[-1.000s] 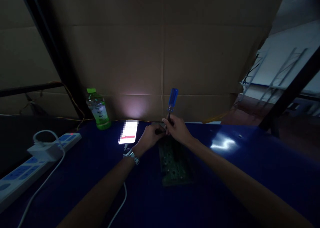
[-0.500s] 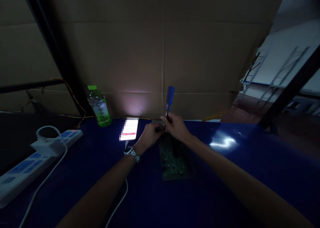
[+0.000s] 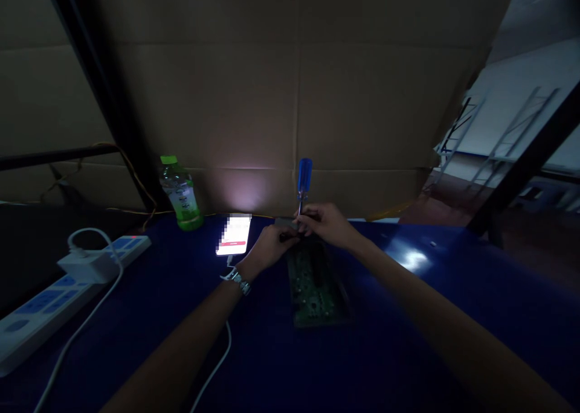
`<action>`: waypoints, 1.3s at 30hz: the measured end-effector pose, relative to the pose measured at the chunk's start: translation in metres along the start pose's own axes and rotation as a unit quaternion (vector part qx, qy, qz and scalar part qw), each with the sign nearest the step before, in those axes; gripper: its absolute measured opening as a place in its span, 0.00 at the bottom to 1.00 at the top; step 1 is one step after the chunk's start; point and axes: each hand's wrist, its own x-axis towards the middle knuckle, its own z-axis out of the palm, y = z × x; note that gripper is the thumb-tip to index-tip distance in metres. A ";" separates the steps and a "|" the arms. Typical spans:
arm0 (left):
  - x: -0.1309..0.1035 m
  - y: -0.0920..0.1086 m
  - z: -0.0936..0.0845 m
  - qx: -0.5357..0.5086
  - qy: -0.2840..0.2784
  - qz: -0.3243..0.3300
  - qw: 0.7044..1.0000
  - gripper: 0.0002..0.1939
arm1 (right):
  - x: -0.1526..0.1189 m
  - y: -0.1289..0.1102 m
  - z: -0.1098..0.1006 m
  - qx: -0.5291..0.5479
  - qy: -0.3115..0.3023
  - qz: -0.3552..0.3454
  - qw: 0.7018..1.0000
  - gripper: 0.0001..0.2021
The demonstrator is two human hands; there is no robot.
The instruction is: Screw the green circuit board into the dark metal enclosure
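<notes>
A screwdriver with a blue handle (image 3: 305, 175) stands almost upright, its metal shaft pinched in the fingers of my right hand (image 3: 327, 224). Its tip is hidden among my fingers. Close beside it, my left hand (image 3: 270, 244) is closed at the far end of a green circuit board (image 3: 317, 289). What the left fingers grip, if anything, is too dark to make out. The board lies flat on the blue table, its near part showing in front of my hands.
A lit phone (image 3: 234, 234) on a white cable lies left of my hands. Behind it stands a green-capped bottle (image 3: 182, 195). A white power strip (image 3: 48, 301) with a plugged-in charger runs along the left. Cardboard (image 3: 217, 99) rises at the table's back edge.
The screwdriver has shifted slightly left and straightened up. My right hand's fingers have moved on its shaft, and more of the board shows below them.
</notes>
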 end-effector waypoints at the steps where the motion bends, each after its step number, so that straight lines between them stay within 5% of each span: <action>1: 0.001 -0.001 0.000 -0.010 0.007 0.001 1.000 0.08 | 0.001 0.001 0.001 -0.007 0.008 -0.004 1.000 0.07; 5: 0.008 -0.004 -0.002 -0.058 0.043 -0.006 0.997 0.10 | 0.003 0.006 0.006 -0.040 0.054 -0.018 0.998 0.07; 12: 0.023 -0.006 -0.008 -0.100 -0.027 -0.004 0.995 0.09 | 0.002 0.002 0.014 -0.132 0.143 -0.033 0.980 0.12; 16: 0.018 -0.009 -0.005 -0.076 0.010 0.014 0.997 0.07 | 0.001 0.002 0.011 -0.103 0.096 -0.022 0.990 0.06; 21: 0.009 -0.008 -0.003 -0.035 0.001 0.026 0.999 0.07 | 0.000 -0.003 0.001 -0.011 -0.005 0.000 1.000 0.11; 32: 0.006 -0.002 0.013 -0.041 0.105 -0.003 0.994 0.08 | 0.002 0.009 0.009 -0.088 0.148 -0.008 0.985 0.12; 39: 0.003 0.001 0.004 -0.013 0.040 0.018 0.999 0.08 | -0.002 -0.003 0.001 -0.042 0.031 0.007 0.999 0.13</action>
